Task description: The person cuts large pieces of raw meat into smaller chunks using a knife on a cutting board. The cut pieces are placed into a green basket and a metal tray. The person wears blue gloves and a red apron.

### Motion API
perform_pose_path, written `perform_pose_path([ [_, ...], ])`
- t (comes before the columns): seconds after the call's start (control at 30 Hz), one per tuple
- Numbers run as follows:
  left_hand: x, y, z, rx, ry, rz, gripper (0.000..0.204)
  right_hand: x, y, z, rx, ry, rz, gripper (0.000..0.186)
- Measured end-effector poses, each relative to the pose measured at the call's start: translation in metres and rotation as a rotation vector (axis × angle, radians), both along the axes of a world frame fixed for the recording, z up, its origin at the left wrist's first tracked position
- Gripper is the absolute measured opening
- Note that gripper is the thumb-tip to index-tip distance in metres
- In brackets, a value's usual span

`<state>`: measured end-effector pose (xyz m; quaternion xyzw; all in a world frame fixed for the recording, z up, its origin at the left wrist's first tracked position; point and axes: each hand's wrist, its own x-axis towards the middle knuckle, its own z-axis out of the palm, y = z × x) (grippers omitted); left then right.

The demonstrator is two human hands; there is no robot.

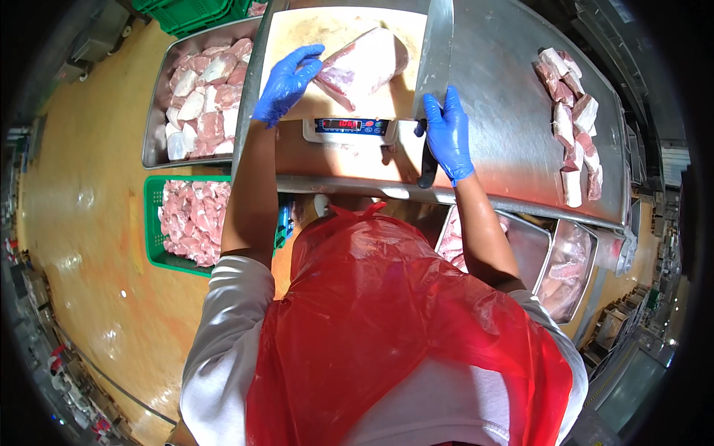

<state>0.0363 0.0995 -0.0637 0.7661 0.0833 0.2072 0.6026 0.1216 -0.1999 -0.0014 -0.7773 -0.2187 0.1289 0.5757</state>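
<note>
A large piece of raw meat with a pale fat layer [368, 65] lies on a white board [297, 30] at the front middle. At its left edge is my left hand [286, 85], blue-gloved, with fingers apart and fingertips close to or touching the meat. Just nearer than the meat sits a digital scale [311, 134] with a lit red display. A large knife [437, 56] lies along the board's right side, blade pointing away. My right hand [450, 137], also blue-gloved, is beside its black handle with fingers stretched out; whether the palm touches it is hard to see.
Several meat strips [571, 123] lie at the right of the metal table [506, 97]. A metal tub [149, 141] of meat chunks stands left, with a green crate [152, 223] of trimmings below. Metal trays [539, 241] holding meat sit under the table's near right edge.
</note>
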Motion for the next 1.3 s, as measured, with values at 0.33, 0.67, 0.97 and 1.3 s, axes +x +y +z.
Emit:
perform_pose_path([
  [0.33, -0.03, -0.055, -0.021, 0.112, -0.097, 0.159, 0.019, 0.106, 0.091, -0.013, 0.272, 0.112, 0.146, 0.017],
  [0.67, -0.021, -0.061, -0.009, 0.516, -0.222, 0.332, 0.015, -0.027, 0.066, -0.013, -0.364, -0.595, 0.343, 0.02],
  [0.97, -0.025, -0.057, -0.017, 0.443, -0.102, 0.415, 0.006, -0.045, 0.076, -0.028, -0.57, -0.601, 0.396, 0.026],
  [1.3, -0.046, -0.05, -0.013, 0.175, -0.309, 0.485, 0.01, -0.073, -0.058, 0.043, -0.961, -0.364, 0.545, 0.016],
])
